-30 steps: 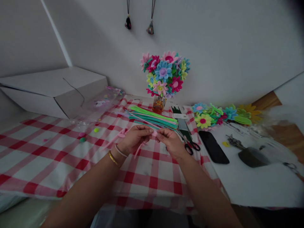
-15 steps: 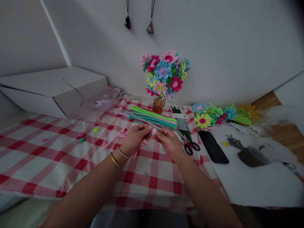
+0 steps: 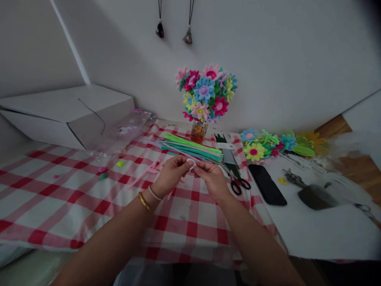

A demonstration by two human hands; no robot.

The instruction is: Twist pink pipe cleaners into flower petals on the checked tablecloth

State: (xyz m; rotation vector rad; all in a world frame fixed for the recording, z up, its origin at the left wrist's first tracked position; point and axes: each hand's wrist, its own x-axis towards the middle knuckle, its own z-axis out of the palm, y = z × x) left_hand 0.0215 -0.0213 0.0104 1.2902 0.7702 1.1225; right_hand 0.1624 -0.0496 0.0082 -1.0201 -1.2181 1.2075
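My left hand (image 3: 170, 174) and my right hand (image 3: 212, 177) meet over the red-checked tablecloth (image 3: 74, 190), fingertips pinched together on a pink pipe cleaner (image 3: 191, 162) that is bent into a small loop between them. Its loose end trails down below my left wrist. Another pink pipe cleaner piece (image 3: 147, 174) lies on the cloth just left of my left hand. A bundle of green, teal and pink pipe cleaners (image 3: 193, 148) lies right behind my hands.
A vase of felt flowers (image 3: 206, 95) stands at the back. Scissors (image 3: 238, 183), a black phone (image 3: 267, 184) and loose felt flowers (image 3: 268, 145) lie to the right. A white box (image 3: 68, 113) and small pompoms (image 3: 103, 175) are on the left.
My hands have drawn closer together and shifted slightly; the pink pipe cleaner between the fingertips now shows as a small loop.
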